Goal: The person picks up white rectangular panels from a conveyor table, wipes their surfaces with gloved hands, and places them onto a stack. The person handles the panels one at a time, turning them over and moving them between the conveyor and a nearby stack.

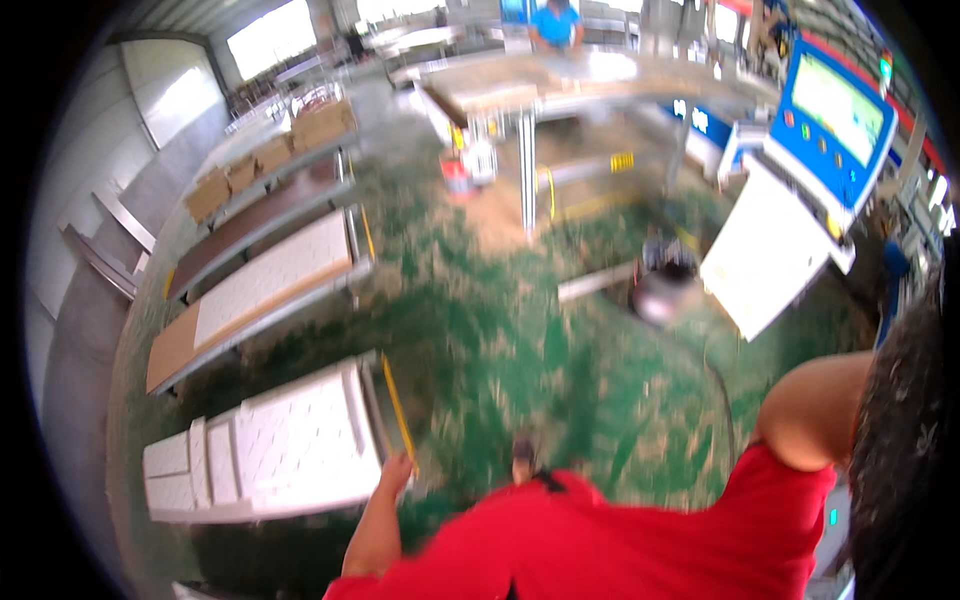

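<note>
The frame is blurred, so fine detail is lost; the landmark is the nearest rack (270,450), a low white trolley stacked with white panels (305,440), standing on the green floor (500,330) at lower left. The left hand (397,472) hangs just beside the rack's near right corner, close to a yellow bar (398,408) along that edge; whether it touches the rack cannot be told, and the fingers are too smeared to say whether they are spread or closed; nothing is seen in it. The left forearm (372,530) runs down from it to a red shirt (620,540) that fills the lower edge. The right hand is out of view; only a bent bare arm (815,410) shows, well to the right of the rack, beside dark hair (900,440) at the rim.

Beyond the rack, farther left and up, lies a second rack (260,295) with white and brown boards, and past that a third with cardboard boxes (270,150). Well to the right of the rack stands a blue and white console (800,180) with a bright screen; between it and the rack, farther back, is a metal table (560,85) on posts, a red and white can (462,170) at its foot. A person in blue (555,25) stands far behind that table.
</note>
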{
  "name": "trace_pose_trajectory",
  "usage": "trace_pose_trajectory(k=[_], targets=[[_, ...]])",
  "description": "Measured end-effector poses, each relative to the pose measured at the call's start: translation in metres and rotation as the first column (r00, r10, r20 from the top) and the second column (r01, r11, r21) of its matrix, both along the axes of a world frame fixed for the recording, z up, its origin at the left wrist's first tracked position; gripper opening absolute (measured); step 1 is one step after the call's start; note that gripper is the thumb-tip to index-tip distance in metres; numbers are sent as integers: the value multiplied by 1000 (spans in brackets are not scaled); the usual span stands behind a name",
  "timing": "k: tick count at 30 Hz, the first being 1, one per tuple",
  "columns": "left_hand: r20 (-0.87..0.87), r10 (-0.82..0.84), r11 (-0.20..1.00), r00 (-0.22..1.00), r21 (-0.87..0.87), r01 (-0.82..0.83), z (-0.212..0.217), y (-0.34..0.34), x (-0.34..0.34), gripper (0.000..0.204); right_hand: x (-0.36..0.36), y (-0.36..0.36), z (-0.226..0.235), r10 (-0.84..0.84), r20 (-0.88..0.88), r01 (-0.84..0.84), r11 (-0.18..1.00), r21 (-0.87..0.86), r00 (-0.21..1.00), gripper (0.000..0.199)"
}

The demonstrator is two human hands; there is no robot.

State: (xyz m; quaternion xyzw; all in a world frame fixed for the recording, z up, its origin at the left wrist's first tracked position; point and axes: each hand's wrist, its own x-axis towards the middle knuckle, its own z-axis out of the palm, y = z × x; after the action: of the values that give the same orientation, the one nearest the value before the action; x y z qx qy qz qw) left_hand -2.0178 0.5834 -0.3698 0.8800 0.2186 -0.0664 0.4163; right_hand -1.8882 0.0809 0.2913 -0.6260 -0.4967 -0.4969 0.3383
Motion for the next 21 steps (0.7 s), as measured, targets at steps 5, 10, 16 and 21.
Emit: trace_pose_trajectory(k=[5,10,16,21], targets=[[-518,243,903,820,-188,-386,-9,127,55,39,177,59,26,-38,33,32,982,186,999,48],[-457,195,906,868,-256,-338,91,189,273,43,350,117,81,-174,-26,175,959,220,984,47],[-273,64,958,960,-254,-136,110,260,536,50,498,169,51,-365,-32,364,909,203,930,45],[-290,-4,981,957,-185,-52,95,331,704,57,609,173,33,-589,-109,597,774,212,801,44]])
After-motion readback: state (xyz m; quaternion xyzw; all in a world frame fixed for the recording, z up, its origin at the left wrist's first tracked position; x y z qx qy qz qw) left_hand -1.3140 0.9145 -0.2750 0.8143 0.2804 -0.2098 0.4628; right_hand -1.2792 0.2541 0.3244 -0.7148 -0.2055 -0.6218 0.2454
